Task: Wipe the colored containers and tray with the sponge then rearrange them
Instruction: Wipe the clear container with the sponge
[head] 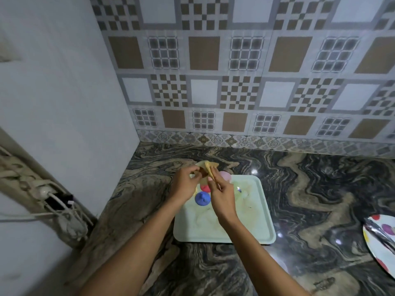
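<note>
Swirled marble counter (310,189) bears pale green tray (265,212) and dotted plate (382,248)

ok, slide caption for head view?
Left hand and right hand hold the yellow sponge by the green tray with blue container, red container and pink container.

Blue container (202,199), red container (205,187) and pink container (224,175) crowded the far-left corner of the tray (256,231). The left hand (183,182) and right hand (222,195), both pinching the sponge (206,167), hung just above them and barred approach from the front. The tray's near and right parts lay bare. Open counter (310,199) separated the tray from the spotted plate (378,253); the white wall (64,103) hemmed the left side.
</note>
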